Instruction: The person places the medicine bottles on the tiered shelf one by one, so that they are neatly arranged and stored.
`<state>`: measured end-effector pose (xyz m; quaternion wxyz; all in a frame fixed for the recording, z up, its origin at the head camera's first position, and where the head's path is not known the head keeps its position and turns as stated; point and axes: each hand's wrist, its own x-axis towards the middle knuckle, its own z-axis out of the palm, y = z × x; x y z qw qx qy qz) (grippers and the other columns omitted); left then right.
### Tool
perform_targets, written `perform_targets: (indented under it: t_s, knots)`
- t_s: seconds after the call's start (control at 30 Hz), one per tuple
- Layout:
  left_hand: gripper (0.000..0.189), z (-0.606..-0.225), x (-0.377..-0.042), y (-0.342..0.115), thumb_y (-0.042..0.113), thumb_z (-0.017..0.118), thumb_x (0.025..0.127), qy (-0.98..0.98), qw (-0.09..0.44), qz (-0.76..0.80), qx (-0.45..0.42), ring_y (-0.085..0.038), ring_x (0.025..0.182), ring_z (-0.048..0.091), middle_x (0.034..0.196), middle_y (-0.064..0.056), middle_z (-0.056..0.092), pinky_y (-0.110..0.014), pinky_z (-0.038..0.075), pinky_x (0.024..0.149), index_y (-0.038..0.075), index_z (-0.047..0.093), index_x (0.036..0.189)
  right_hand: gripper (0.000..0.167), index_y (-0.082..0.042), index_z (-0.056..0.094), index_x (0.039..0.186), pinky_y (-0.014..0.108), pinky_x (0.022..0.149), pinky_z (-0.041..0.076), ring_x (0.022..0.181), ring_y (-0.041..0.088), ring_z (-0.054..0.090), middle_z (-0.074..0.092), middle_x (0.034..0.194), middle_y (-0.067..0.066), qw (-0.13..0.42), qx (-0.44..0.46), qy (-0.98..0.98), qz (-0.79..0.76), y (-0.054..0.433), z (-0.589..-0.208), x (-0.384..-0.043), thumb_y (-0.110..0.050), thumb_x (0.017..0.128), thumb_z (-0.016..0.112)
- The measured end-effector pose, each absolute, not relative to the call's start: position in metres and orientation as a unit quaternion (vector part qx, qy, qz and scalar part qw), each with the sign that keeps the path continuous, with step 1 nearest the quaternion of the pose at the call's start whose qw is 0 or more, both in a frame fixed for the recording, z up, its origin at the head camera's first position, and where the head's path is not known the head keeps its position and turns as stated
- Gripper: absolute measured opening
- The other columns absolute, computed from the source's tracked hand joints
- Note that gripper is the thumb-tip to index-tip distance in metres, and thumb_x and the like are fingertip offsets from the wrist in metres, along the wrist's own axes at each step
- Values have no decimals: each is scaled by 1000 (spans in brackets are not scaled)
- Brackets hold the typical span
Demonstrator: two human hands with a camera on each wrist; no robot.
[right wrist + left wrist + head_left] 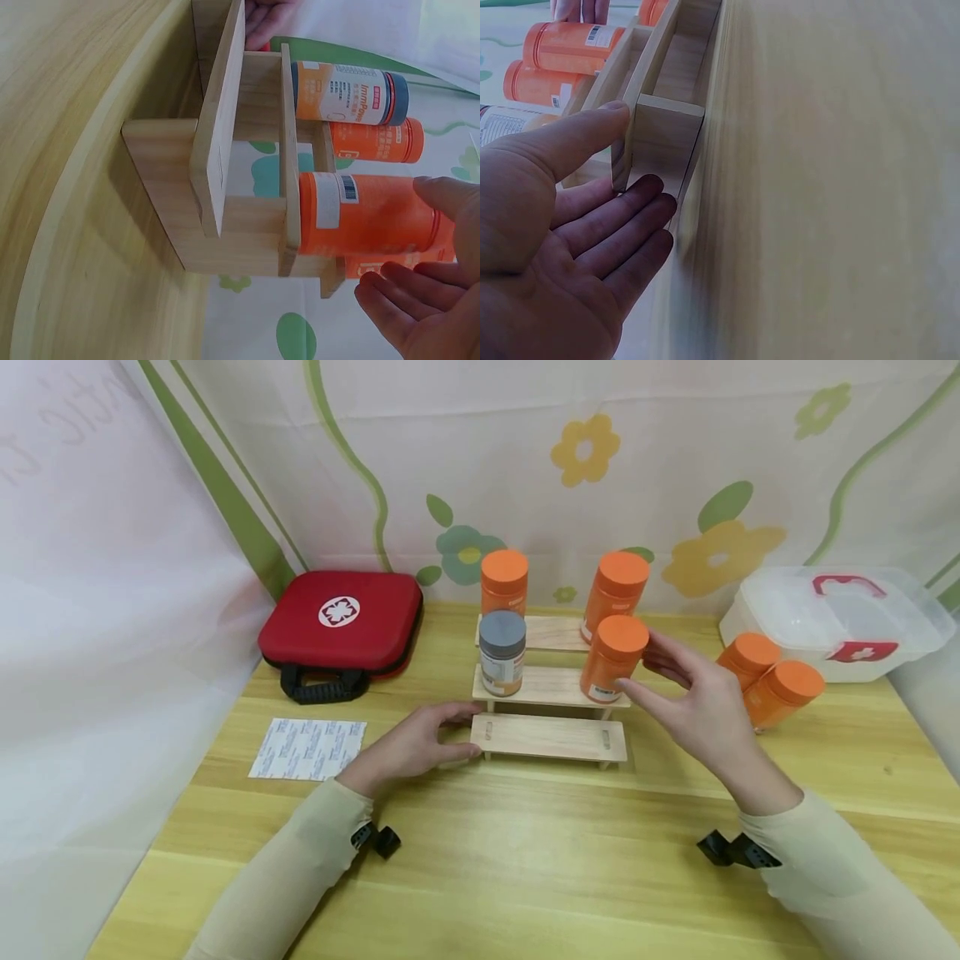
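Observation:
A three-step wooden display rack (551, 737) stands on the table. My left hand (411, 743) holds the left end of its lowest step, with thumb and fingers at opposite edges. An orange bottle (609, 664) with an orange lid stands at the right of the middle step. Beside it is my right hand (701, 710), the thumb close against the bottle and the fingers spread apart from it in the right wrist view. At the left of that step stands a grey-lidded bottle (502, 656). Two orange bottles, one left (504, 581) and one right (617, 593), occupy the top step.
Two more orange bottles (783, 689) are on the table to the right, by a clear-lidded white first-aid box (840, 618). A red first-aid case (341, 622) lies at the back left. In front of it is a printed white sheet (309, 749). A floral curtain (465, 460) hangs behind.

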<state>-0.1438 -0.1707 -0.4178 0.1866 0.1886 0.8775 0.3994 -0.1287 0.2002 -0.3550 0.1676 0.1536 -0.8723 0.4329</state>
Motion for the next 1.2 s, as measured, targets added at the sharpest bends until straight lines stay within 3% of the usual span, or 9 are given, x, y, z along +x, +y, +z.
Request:
perform_targets:
  t_s: [0.13, 0.43, 0.67, 0.93, 1.2]
  knots:
    - [64, -418, -142, -171, 30, 83, 97, 879, 189, 397, 185, -24, 143, 58, 152, -4, 64, -50, 43, 126, 17, 59, 155, 70, -7, 65, 148, -1, 100, 44, 119, -22, 58, 73, 139, 19, 196, 166, -872, 417, 212, -355, -118, -1, 83, 91]
    - [64, -418, -139, -175, 31, 83, 97, 878, 191, 400, 183, -26, 144, 58, 152, -4, 64, -52, 42, 127, 17, 59, 154, 64, -4, 69, 143, 0, 97, 47, 120, -18, 62, 75, 135, 19, 223, 170, -868, 409, 233, -355, -103, 8, 83, 88]
    - [66, -417, -139, -175, 32, 83, 97, 876, 190, 403, 183, -27, 144, 57, 152, -6, 64, -52, 41, 127, 16, 57, 155, 63, -5, 69, 143, -1, 96, 47, 117, -17, 64, 69, 132, -28, 218, 137, -866, 428, 255, -359, -93, 11, 84, 85]
    - [66, -417, -141, -173, 32, 83, 97, 879, 190, 396, 187, -27, 145, 58, 153, -6, 63, -52, 43, 126, 16, 57, 155, 59, -7, 69, 144, -1, 102, 43, 123, -17, 61, 70, 135, -28, 225, 87, -873, 424, 281, -360, -80, 6, 88, 84]
    - [67, -416, -144, -170, 32, 84, 96, 880, 198, 392, 183, -27, 145, 57, 154, -6, 63, -52, 42, 127, 17, 57, 156, 57, -11, 68, 147, -4, 98, 43, 123, -22, 58, 67, 138, -30, 233, 25, -882, 408, 304, -364, -75, -4, 93, 84]
